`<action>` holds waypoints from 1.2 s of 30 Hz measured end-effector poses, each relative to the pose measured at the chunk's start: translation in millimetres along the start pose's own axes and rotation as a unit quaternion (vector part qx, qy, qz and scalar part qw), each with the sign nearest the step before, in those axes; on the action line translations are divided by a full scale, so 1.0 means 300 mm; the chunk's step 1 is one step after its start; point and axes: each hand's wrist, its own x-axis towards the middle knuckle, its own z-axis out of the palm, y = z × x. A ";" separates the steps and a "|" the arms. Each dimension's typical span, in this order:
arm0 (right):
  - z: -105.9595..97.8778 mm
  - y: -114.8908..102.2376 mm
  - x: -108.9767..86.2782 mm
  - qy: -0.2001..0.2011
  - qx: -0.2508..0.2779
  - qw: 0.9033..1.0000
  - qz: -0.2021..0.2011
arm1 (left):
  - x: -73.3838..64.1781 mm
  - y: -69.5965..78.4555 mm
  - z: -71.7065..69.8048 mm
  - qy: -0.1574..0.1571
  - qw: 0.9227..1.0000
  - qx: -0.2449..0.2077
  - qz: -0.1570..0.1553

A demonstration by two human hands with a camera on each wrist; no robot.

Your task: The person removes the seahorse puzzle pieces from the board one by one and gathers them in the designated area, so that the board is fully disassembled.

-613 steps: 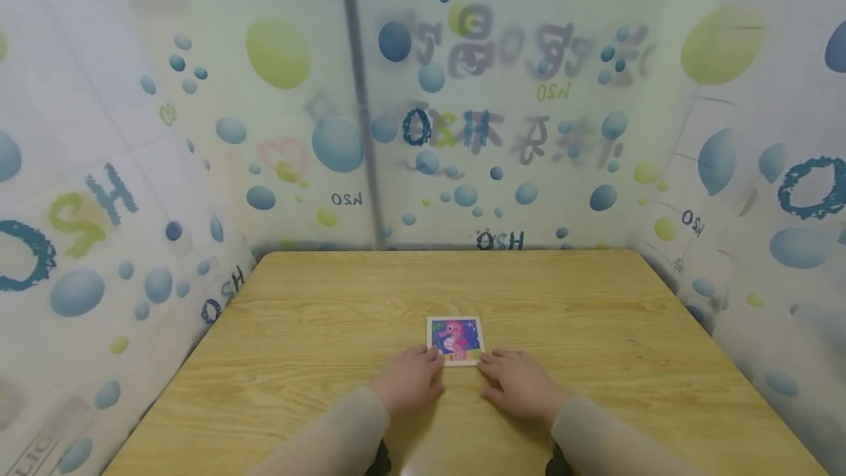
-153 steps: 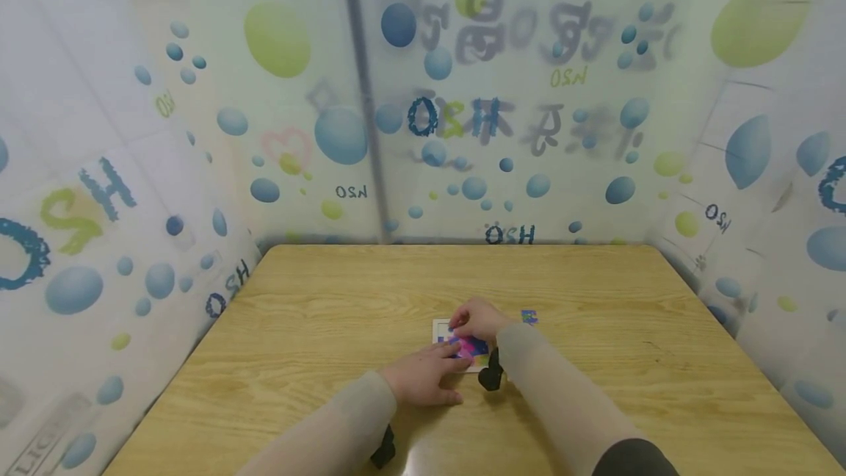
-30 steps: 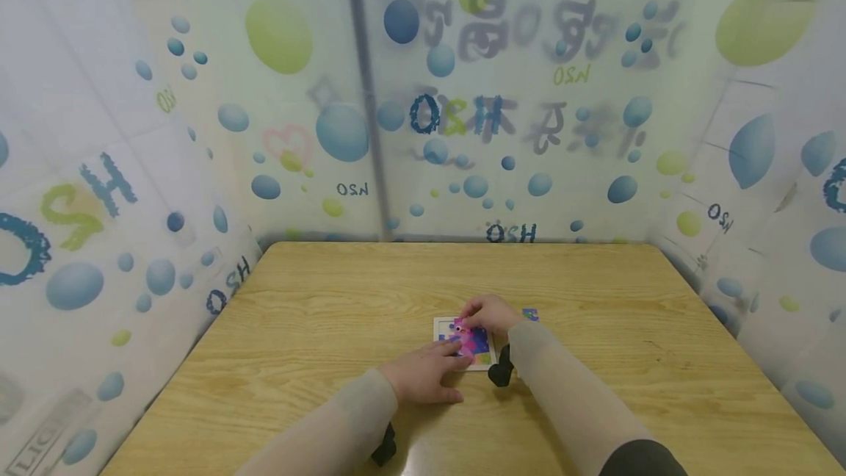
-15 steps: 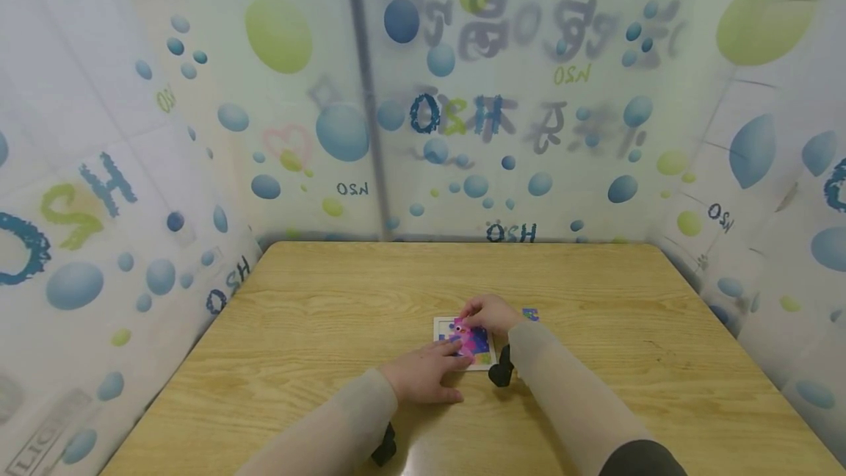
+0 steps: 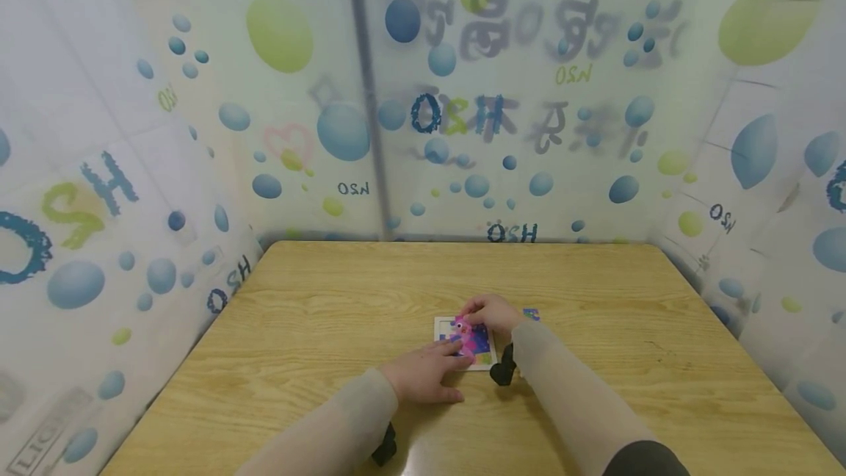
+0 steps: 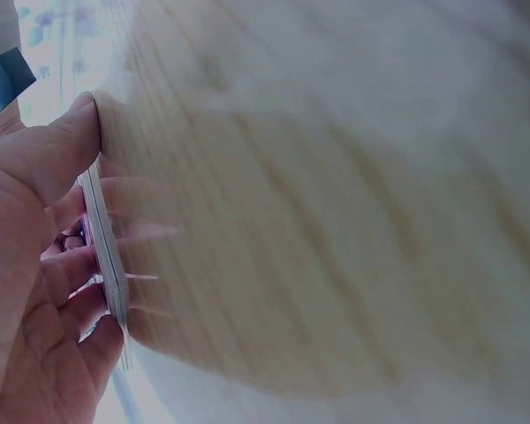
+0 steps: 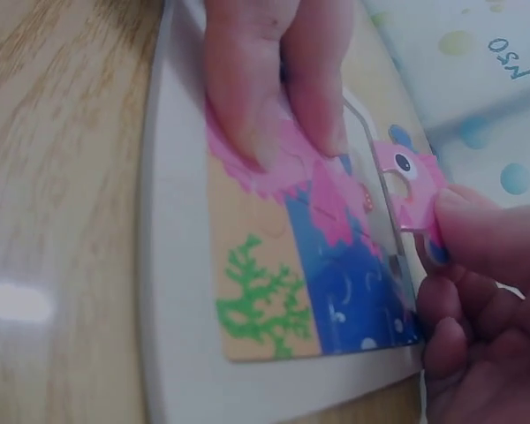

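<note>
A jigsaw puzzle (image 5: 481, 344) in a white-rimmed tray lies in front of me, with a pink seahorse on blue. Its upper left shows bare white tray. My left hand (image 5: 423, 375) rests its outstretched fingers on the puzzle's lower left part; in the left wrist view they reach over the tray's edge (image 6: 109, 243). My right hand (image 5: 492, 313) pinches a pink puzzle piece (image 7: 408, 177) with a printed eye between thumb and fingers. In the right wrist view this piece is tilted up above the tray's far part. Part of the picture is hidden under the left fingers.
Another loose blue and green puzzle piece (image 5: 531, 314) lies on the wooden table (image 5: 317, 314), just beyond my right wrist. Patterned curtains (image 5: 562, 167) surround the table at the back and sides. A dark wrist mount (image 5: 504, 369) hangs under the right sleeve.
Earliest, the seahorse picture was whole with a hand at each side. Now pieces are out, and my right hand pinches one. Over the last second both hands have hardly moved.
</note>
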 end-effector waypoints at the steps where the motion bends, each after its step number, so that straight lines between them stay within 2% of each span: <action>1: -0.002 -0.001 -0.003 -0.001 0.008 1.000 0.000 | 0.000 0.001 -0.001 0.000 1.000 -0.001 0.000; 8: -0.039 0.014 -0.008 0.002 0.032 0.999 -0.001 | -0.004 0.012 -0.006 -0.002 1.000 -0.003 -0.007; 17: -0.151 0.069 -0.022 0.011 0.052 0.999 -0.003 | -0.006 0.014 -0.007 -0.004 1.000 -0.006 -0.012; 27: -0.284 0.139 -0.065 0.031 0.023 0.999 0.011 | -0.001 0.008 0.001 -0.001 1.000 0.005 -0.012; 36: -0.382 0.215 -0.100 0.036 0.012 0.999 -0.003 | -0.003 0.007 0.000 0.001 1.000 -0.001 -0.006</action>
